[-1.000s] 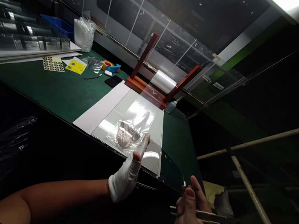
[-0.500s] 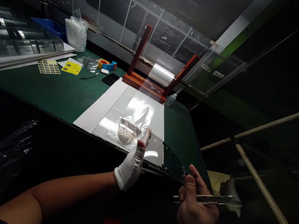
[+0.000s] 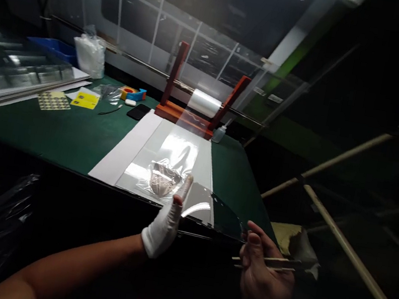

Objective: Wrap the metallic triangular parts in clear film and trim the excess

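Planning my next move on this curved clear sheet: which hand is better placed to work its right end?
Probably the right hand: it holds tweezers close to the right end of the curved clear sheet. The white-gloved left hand is raised farther from that end and holds no tool.

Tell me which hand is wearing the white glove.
The left hand wears it; the right hand is bare and pinches a slender tool.

A workshop, with a green-matted workbench (image 3: 71,136) and film-roll stand (image 3: 182,114).
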Available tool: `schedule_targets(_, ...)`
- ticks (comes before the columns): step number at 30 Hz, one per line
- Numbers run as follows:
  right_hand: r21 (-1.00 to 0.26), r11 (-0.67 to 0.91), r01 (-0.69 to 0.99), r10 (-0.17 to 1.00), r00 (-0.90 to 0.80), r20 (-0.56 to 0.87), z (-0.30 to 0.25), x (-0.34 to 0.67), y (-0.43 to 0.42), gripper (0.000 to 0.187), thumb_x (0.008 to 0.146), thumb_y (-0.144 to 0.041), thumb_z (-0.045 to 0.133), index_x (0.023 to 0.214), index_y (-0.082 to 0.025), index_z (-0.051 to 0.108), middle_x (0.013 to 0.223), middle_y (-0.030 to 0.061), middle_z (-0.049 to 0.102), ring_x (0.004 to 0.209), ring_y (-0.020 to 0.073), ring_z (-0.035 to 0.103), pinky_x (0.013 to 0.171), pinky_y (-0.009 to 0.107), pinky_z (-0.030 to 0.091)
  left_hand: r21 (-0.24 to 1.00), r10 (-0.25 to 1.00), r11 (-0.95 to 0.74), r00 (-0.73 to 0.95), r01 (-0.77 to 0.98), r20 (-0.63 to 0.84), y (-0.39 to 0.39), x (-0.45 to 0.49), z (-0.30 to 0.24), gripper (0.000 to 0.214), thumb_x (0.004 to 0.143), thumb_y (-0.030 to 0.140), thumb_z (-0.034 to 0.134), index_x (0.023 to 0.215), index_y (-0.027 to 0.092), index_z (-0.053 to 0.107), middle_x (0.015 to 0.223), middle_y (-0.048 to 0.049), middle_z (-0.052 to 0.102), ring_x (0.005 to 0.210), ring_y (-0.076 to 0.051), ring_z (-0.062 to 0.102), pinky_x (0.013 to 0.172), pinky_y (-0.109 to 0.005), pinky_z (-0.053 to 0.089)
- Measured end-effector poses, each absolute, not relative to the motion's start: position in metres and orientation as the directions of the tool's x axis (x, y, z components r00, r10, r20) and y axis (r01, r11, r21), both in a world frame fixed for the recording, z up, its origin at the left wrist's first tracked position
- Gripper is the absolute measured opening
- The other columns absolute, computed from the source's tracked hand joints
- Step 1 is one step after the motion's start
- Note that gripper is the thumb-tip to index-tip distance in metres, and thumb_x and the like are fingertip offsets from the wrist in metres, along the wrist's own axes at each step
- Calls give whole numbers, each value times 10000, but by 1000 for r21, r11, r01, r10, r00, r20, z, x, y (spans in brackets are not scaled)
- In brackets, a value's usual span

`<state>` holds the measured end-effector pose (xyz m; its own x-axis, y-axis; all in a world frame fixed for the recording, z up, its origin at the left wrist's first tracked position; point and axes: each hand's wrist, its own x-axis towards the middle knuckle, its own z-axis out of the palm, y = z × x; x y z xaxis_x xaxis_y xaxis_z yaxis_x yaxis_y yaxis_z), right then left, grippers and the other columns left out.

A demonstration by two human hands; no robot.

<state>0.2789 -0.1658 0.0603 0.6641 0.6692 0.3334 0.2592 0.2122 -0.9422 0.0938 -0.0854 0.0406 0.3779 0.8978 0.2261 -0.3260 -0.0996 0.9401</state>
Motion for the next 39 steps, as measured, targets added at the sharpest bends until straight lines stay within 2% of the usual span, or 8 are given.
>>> schedule_targets(3, -881, 194, 432, 687, 581, 436, 72, 287, -171, 302, 826, -445, 764, 979, -184, 772, 753, 39, 681, 618, 152, 589, 513, 265, 448, 970, 845, -221, 477, -103, 243, -71, 82, 50, 1005, 858, 845, 250, 1580, 146, 254, 1662, -155, 170, 1546, -341, 80, 1267, -520, 59)
schedule_targets(6, -756, 217, 618, 714, 427, 554, 84, 291, -176, 195, 861, -402, 727, 899, -218, 780, 851, 50, 713, 773, 203, 663, 676, 320, 543, 875, 728, -471, 610, 111, 314, -58, 81, 67, 1252, 633, 899, 602, 1568, 130, 284, 1628, -220, 236, 1527, -430, 86, 1234, -608, 86)
schedule_targets(8, -698, 251, 671, 738, 334, 586, 90, 290, -178, 136, 882, -350, 712, 895, -234, 782, 866, 46, 721, 806, 203, 678, 718, 314, 552, 776, 634, -614, 674, 141, 379, -55, 87, 76, 1388, 455, 789, 823, 1566, 146, 295, 1602, -238, 290, 1511, -478, 96, 1208, -652, 109)
schedule_targets(10, -679, 276, 681, 766, 271, 583, 94, 289, -180, 103, 895, -310, 702, 914, -248, 782, 865, 38, 723, 800, 193, 685, 705, 292, 552, 723, 560, -682, 713, 109, 422, -56, 95, 82, 1421, 386, 643, 919, 1569, 174, 286, 1570, -238, 349, 1497, -496, 139, 1182, -670, 176)
schedule_targets(15, -667, 327, 669, 816, 156, 557, 101, 286, -188, 86, 897, -272, 703, 927, -262, 782, 851, 29, 725, 771, 180, 690, 675, 265, 551, 695, 489, -709, 794, 119, 362, -57, 111, 85, 1315, 396, 445, 944, 1535, 171, 348, 1485, -243, 429, 1450, -482, 282, 1125, -622, 349)
schedule_targets(21, -656, 354, 667, 839, 83, 538, 108, 292, -194, 139, 915, -239, 680, 1010, -266, 779, 870, 30, 730, 774, 173, 696, 675, 261, 548, 718, 425, -683, 873, 137, 238, -58, 114, 85, 1156, 432, 368, 926, 1467, 208, 437, 1416, -187, 478, 1259, -397, 521, 1047, -524, 477)
schedule_targets(29, -659, 427, 620, 805, 72, 589, 109, 296, -193, 92, 896, -201, 692, 926, -248, 764, 824, 29, 718, 745, 178, 680, 661, 268, 533, 853, 466, -515, 863, 87, 193, -65, 117, 83, 1074, 428, 265, 926, 1410, 227, 495, 1368, -128, 491, 1245, -350, 519, 1081, -498, 449)
schedule_targets(39, -720, 638, 274, 693, 205, 692, 74, 301, -174, 49, 870, -276, 753, 913, -295, 765, 830, 6, 626, 739, 150, 589, 633, 258, 492, 940, 563, -338, 792, -39, 236, -85, 124, 83, 1072, 388, 169, 933, 1367, 246, 502, 1360, -92, 434, 1257, -324, 475, 1105, -459, 416)
